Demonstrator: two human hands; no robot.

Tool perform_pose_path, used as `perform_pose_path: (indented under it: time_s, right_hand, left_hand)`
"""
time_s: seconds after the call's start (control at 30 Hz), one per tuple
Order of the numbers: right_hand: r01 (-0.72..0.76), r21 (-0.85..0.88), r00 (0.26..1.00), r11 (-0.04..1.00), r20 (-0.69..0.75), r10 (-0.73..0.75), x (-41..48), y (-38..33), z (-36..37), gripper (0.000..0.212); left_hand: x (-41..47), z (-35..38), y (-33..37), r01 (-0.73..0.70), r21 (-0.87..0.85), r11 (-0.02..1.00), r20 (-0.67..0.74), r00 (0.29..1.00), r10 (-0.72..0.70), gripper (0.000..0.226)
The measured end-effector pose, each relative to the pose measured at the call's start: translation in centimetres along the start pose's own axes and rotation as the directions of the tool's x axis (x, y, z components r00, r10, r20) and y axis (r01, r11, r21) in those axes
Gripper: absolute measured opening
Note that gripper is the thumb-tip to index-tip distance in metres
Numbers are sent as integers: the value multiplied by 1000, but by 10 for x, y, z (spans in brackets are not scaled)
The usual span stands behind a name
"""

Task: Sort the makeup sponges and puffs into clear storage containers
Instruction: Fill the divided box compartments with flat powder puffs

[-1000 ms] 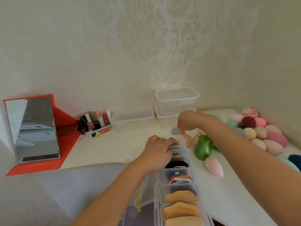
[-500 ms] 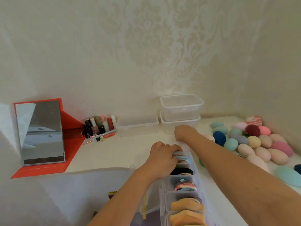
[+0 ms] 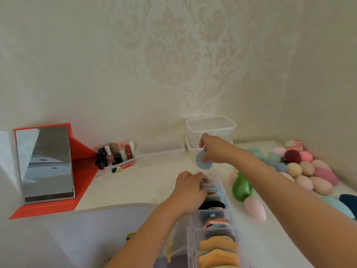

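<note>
The right hand [image 3: 213, 149] pinches a blue puff [image 3: 202, 161] above the table, just beyond the divided box [image 3: 222, 192]. The left hand [image 3: 190, 190] presses on the far compartment's puffs, fingers seemingly closed. Slide it in on edge, into the gap held open.

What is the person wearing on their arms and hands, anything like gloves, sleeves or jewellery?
Nothing that shows. The left hand and right hand are bare, with no gloves, rings or bracelets to be seen, and no watch on either wrist. Both forearms are uncovered as far as the picture reaches; no sleeve edge comes into view. Any nail polish is too blurred to tell.
</note>
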State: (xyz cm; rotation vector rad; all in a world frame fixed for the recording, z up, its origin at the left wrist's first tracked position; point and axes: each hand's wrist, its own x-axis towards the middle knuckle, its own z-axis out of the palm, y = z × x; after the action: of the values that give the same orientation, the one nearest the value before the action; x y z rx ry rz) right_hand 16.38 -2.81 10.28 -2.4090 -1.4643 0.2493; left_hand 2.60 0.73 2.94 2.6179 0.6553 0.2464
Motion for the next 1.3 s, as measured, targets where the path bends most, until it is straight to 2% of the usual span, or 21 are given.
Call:
perform_pose_path:
  time_s: [0.03, 0.07, 0.1, 0.2, 0.27, 0.43, 0.53, 0.67, 0.87, 1.0, 1.1, 1.23, 1.3]
  right_hand:
    - [37, -9, 999, 999, 23, -37, -9, -1, -3, 40]
    - [58, -41, 998, 997, 36, -57, -13, 1, -3, 28]
    - [79, -77, 997, 994, 23, -78, -20, 0, -3, 7]
    - [108, -95, 994, 990, -5, -109, -30, 2, -2, 44]
    - [143, -130, 989, 981, -14, -146, -37, 0, -2, 47]
    - [125, -330, 990, 936, -19, -139, -42, -2, 9, 40]
    - [96, -354, 992, 930, -46, -120, -42, -9, 12, 35]
    - [109, -365, 992, 925, -15, -123, -41, -9, 21, 41]
    - [126, -424, 990, 897, -1, -139, -37, -9, 17, 40]
    - [182, -489, 983, 853, 95, -155, -31, -7, 20, 35]
    - [241, -443, 969, 863, 155, -191, -21, 9, 26, 24]
    - [274, -432, 961, 859, 165, -223, -15, 15, 32, 7]
    - [271, -403, 960, 874, 175, -217, -16, 15, 35, 14]
  left_hand:
    - [0, 0, 0, 17, -17, 1000, -5, 1000, -17, 40]
    - [-1, 0, 1, 27, -20, 999, -4, 1000, -27, 40]
    - [-1, -1, 2, 30, -9, 1000, 1, 1000, -30, 39]
    - [0, 0, 2, 39, -4, 999, 3, 999, -39, 37]
    - [1, 1, 1, 42, -25, 999, -8, 999, -42, 37]
    - [1, 6, -3, 49, -65, 997, -38, 998, -52, 39]
    - [1, 7, -4, 51, -63, 997, -60, 997, -55, 40]
    - [2, 8, -3, 46, -97, 994, -71, 996, -54, 40]
    - [2, 7, -5, -10, -82, 997, -82, 997, 3, 41]
    - [0, 3, -2, -70, -145, 987, -76, 995, 60, 40]
    - [-2, 3, -2, -117, -111, 987, -76, 991, 109, 42]
    - [-4, 4, -3, -146, -76, 986, -103, 985, 138, 44]
    - [-5, 4, -4, -157, -70, 985, -116, 982, 148, 43]
